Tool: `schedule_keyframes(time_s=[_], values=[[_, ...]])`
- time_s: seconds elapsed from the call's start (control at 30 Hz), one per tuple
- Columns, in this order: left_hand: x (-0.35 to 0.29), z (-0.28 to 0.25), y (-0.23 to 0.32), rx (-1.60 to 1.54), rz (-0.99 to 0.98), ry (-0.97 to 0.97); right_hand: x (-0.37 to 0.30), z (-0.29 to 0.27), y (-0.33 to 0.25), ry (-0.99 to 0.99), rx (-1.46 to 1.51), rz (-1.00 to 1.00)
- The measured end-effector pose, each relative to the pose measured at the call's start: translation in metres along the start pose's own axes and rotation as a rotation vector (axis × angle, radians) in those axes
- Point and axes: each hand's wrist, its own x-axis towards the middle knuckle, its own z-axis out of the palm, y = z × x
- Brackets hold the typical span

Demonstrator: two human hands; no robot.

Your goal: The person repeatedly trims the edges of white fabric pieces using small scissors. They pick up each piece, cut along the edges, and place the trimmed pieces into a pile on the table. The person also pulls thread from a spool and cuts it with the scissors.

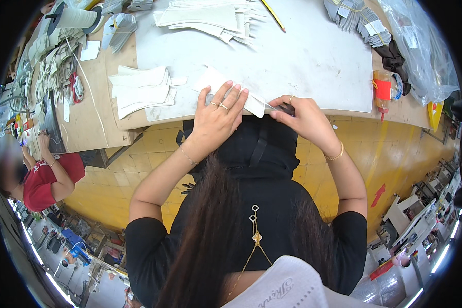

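My left hand [222,110] lies flat with its fingers spread over a white cut piece [255,106] near the table's front edge. One end of the piece shows past my fingertips, and its rounded corner sticks out to the right of the hand. Close by that corner, my right hand [300,114] pinches a small dark-handled tool [287,109] with a thin metal tip. The tip points at the edge of the piece; whether it touches, I cannot tell. Left of my left hand, several similar white pieces [141,92] are spread in a loose, overlapping pile.
A larger stack of white pieces [200,18] and a yellow pencil [273,15] lie farther back. At right stand a red-banded bottle [382,91] and a clear plastic bag [421,46]. Grey bundles [357,20] sit behind. A co-worker in red [54,179] works at left.
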Motion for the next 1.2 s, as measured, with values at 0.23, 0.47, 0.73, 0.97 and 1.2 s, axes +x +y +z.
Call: schedule_keyframes(time_s=[0.23, 0.47, 0.73, 0.97, 1.2], values=[[-0.002, -0.001, 0.003, 0.023, -0.003, -0.070, -0.016, 0.010, 0.006, 0.314, -0.664, -0.449], [-0.001, -0.001, 0.005, 0.069, 0.010, -0.125, -0.013, 0.016, 0.012, 0.317, -0.708, -0.501], [0.004, -0.005, 0.011, 0.096, 0.030, -0.096, -0.010, 0.018, 0.014, 0.323, -0.762, -0.489], [0.045, -0.006, 0.028, 0.036, -0.057, -0.057, 0.023, -0.019, 0.018, 0.384, -0.468, -0.301], [0.066, -0.002, 0.021, -0.026, 0.026, -0.053, 0.022, -0.021, 0.015, 0.277, -0.313, -0.052]])
